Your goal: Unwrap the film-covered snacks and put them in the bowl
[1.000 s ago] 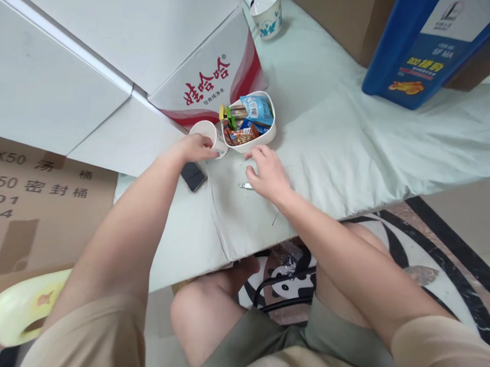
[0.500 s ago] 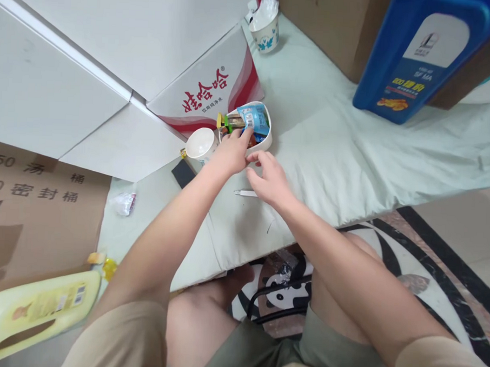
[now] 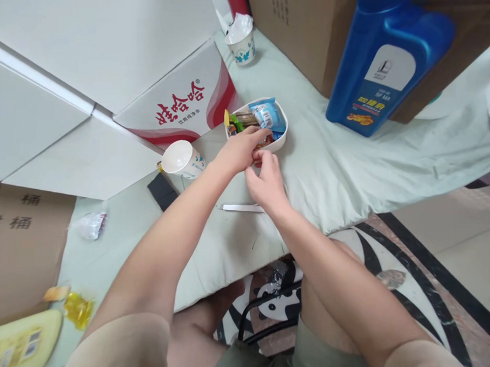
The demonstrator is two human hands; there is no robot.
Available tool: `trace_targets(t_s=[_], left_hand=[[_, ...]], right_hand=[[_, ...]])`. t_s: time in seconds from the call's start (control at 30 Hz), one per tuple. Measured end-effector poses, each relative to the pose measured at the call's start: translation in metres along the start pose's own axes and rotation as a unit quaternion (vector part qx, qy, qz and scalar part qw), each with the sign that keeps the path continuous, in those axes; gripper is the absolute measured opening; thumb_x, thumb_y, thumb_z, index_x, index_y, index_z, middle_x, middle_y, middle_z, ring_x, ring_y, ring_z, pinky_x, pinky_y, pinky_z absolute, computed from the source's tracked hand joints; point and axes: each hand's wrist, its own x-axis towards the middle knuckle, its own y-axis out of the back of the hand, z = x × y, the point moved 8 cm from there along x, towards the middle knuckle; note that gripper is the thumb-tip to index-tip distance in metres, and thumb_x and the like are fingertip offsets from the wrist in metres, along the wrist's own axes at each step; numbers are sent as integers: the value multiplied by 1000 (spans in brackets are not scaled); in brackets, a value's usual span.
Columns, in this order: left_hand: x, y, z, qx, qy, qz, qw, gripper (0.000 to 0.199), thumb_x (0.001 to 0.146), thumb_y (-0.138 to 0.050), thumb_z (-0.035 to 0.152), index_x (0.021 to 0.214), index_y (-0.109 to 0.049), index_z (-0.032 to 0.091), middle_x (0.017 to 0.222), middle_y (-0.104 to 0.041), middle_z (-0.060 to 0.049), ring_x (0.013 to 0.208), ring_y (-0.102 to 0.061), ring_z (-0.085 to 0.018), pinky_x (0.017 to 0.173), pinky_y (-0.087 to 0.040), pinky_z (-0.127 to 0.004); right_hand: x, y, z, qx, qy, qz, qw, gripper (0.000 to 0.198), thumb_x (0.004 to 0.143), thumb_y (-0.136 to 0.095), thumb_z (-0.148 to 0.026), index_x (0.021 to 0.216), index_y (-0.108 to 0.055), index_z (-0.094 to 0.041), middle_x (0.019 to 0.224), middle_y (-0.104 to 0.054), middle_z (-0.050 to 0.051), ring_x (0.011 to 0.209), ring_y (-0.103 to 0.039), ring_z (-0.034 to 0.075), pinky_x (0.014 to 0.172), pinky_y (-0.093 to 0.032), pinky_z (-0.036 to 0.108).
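A white bowl (image 3: 280, 143) holds packaged snacks, with a blue packet (image 3: 267, 115) on top and green and yellow wrappers at its left end. My left hand (image 3: 242, 149) is over the bowl's near side, fingers reaching across the rim and its thumb hidden. Close against it, by the near rim, my right hand (image 3: 267, 182) has its fingers curled in; whatever they pinch is hidden. Below the hands lies a slim white tool (image 3: 240, 208), perhaps a knife, partly covered by my right hand. To the left are a white paper cup (image 3: 181, 158) and a flat black object (image 3: 162, 191).
Behind the bowl stand a red-and-white carton (image 3: 183, 102), a cardboard box (image 3: 292, 28) and a blue jug (image 3: 373, 75). Another paper cup (image 3: 240, 47) sits at the back. Left are a clear wrapper (image 3: 91, 225), a yellow packet (image 3: 78, 310) and a pale yellow bottle (image 3: 27, 340).
The bowl has moved to the right, away from the paper cup, with my left hand at it. My right hand's fingers have curled in closer to my left. The whole view has shifted.
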Motion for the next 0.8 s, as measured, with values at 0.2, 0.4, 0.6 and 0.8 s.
trace_targets(t_s=[0.2,0.4,0.6,0.8], left_hand=[[31,7,12,-53,-61,77,994,57,92,-48,21,149,-50,23,162,-43,-8,151,-40,-27,122,-34,-44],[-64,6,-4,-80,-4,176,981,59,89,-57,25,147,-45,25,162,-42,-11,153,-36,-29,125,-33,-50],[-190,-59,-47,-209,161,197,944,34,93,-50,26,126,-56,26,132,-65,-9,129,-61,-29,113,-48,-48],[-228,-87,-37,-228,127,217,941,30,90,-53,22,119,-62,21,134,-65,-13,130,-61,-28,115,-49,-48]], right_hand=[[4,10,8,1,4,17,1000,49,82,-49,-22,130,-43,-19,140,-50,18,121,-56,24,103,-50,41],[1,16,25,-35,-1,-30,999,55,85,-48,-28,140,-43,-22,145,-51,16,127,-57,26,102,-52,44],[-9,9,27,-133,43,-82,987,62,84,-49,-26,145,-48,-16,147,-54,18,134,-55,30,112,-46,51],[-18,-4,19,-314,116,-74,939,66,84,-50,-25,149,-50,-14,148,-53,20,143,-42,36,119,-31,60]])
